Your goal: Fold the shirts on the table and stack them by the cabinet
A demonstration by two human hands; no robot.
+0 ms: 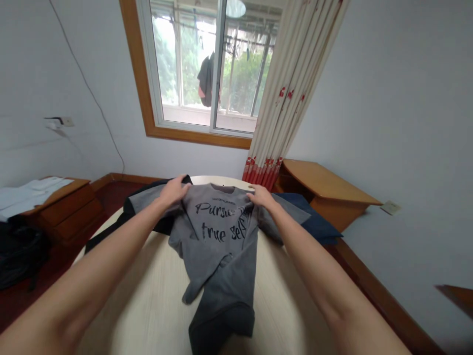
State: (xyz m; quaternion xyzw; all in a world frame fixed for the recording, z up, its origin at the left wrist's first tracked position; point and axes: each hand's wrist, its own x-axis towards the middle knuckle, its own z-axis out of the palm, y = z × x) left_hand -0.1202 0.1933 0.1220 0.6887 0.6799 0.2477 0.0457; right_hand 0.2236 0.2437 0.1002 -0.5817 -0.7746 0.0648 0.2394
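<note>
A grey T-shirt (218, 246) with dark lettering hangs between my hands, its lower part bunched and twisted over the pale table (155, 291). My left hand (175, 191) grips it at the left shoulder, fingers closed on the cloth. At the other shoulder my right hand (261, 195) pinches the fabric. The neckline faces away from me, and the sleeves spread out to either side. Beyond my left forearm lies a black garment (164, 225), partly covered by the shirt's sleeve. Dark blue folded cloth (318, 219) rests past my right hand at the table's edge.
A wooden desk (321, 180) stands against the right wall, beside a patterned curtain (283, 98) and a window (207, 69). On the left, a wooden cabinet (70, 209) carries white items, and a black bag (22, 251) sits near it.
</note>
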